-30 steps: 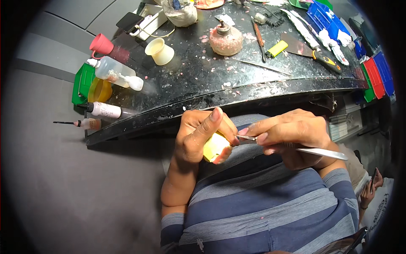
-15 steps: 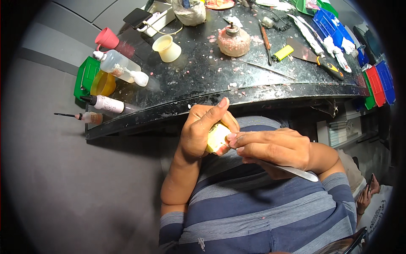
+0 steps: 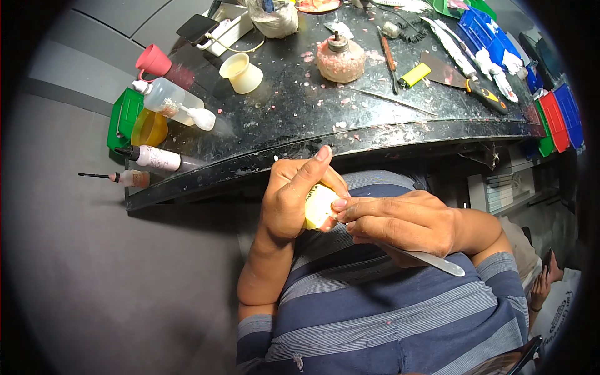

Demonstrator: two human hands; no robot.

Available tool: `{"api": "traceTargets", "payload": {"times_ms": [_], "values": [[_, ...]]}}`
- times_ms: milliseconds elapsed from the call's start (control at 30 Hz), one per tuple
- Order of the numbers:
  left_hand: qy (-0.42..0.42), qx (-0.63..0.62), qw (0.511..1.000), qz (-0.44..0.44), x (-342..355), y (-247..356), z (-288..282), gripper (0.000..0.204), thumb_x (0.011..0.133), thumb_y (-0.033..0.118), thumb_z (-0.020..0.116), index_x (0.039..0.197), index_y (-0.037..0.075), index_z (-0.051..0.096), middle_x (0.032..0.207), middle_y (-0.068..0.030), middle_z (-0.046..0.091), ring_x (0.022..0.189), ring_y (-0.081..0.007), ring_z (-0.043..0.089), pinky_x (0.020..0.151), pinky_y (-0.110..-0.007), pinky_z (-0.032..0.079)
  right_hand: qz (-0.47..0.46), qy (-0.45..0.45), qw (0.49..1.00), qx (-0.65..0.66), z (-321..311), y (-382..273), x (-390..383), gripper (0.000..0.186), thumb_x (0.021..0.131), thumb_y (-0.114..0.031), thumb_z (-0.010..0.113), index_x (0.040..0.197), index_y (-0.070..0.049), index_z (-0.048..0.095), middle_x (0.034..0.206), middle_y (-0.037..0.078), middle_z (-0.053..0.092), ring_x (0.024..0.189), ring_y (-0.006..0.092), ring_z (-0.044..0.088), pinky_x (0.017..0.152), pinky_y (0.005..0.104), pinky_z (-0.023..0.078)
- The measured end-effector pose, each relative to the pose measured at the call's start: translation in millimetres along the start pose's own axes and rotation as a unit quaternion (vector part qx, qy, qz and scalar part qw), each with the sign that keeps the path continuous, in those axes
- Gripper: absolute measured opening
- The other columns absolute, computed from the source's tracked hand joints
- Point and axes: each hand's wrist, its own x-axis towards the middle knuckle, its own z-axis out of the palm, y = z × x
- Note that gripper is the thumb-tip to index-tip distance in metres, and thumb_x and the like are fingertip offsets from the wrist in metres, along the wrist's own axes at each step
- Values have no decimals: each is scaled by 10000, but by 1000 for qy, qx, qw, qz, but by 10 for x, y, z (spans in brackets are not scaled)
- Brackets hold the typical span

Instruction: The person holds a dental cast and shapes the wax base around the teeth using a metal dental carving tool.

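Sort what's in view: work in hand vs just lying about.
In hand:
- small yellow-and-pink piece, left hand
- slim silver metal tool, right hand

Apparently lying about:
- squat pink-crusted jar
- yellow-green rectangular lighter
- black-and-yellow-handled metal scraper
- pink plastic cup

1. Near the dial's centre, I see dark lettering on the yellow piece [image 3: 318, 209] in the left hand [image 3: 286, 203], partly covered.
2. At four o'clock, I see dark curved lettering on a white item [image 3: 558, 309] at the rim, bent by the lens.
3. Between nine and ten o'clock, the pink bottle [image 3: 157, 157] bears dark markings too small for me to read.
4. At ten, the clear bottle [image 3: 178, 102] shows reddish marks, illegible to me.
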Motion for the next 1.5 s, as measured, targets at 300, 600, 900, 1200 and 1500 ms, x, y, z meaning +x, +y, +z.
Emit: {"api": "traceTargets", "payload": {"times_ms": [300, 600, 900, 1200, 1500], "values": [[8, 16, 1000, 2, -1, -16, 16, 639, 1111, 311, 432, 661, -81, 664, 594, -147, 628, 406, -143, 534, 405, -248, 422, 2, -8, 1000, -8, -14, 5, -17, 203, 842, -14, 711, 1004, 107, 688, 1040, 248, 721, 813, 291, 771, 655, 325, 653], [4, 7, 1000, -25, 8, 20, 35, 649, 1114, 314, 423, 654, -80, 657, 598, -150, 626, 409, -153, 534, 406, -251, 422, 8, -20, 1000, 8, -58, 12, -15, 226, 843, -14, 712, 1027, 113, 681, 1044, 250, 718, 805, 292, 767, 640, 320, 648], [33, -39, 998, 28, 8, -44, -86, 574, 1116, 317, 397, 777, -69, 655, 661, -138, 628, 436, -145, 553, 428, -244, 451, 188, -23, 975, 113, -361, -59, 14, 261, 900, 35, 700, 1134, 63, 587, 1105, 254, 722, 732, 217, 754, 595, 313, 614], [8, -87, 985, 151, 40, -148, -117, 400, 1107, 343, 397, 1019, -20, 539, 922, -130, 519, 602, -141, 488, 507, -229, 411, 50, 61, 984, -157, -533, 58, 248, 153, 1032, -169, 605, 1075, -23, 625, 1310, 346, 628, 1358, 402, 554, 1151, 601, 366], [70, 111, 941, 311, 16, -255, 151, 624, 846, 26, 789, 1322, 14, 386, 1175, -121, 437, 1066, -194, 494, 919, -323, 467, 130, 100, 983, -88, -545, 101, 125, 195, 886, -22, 731, 1075, -71, 725, 1232, 154, 724, 1210, 294, 672, 1174, 527, 327]]}}
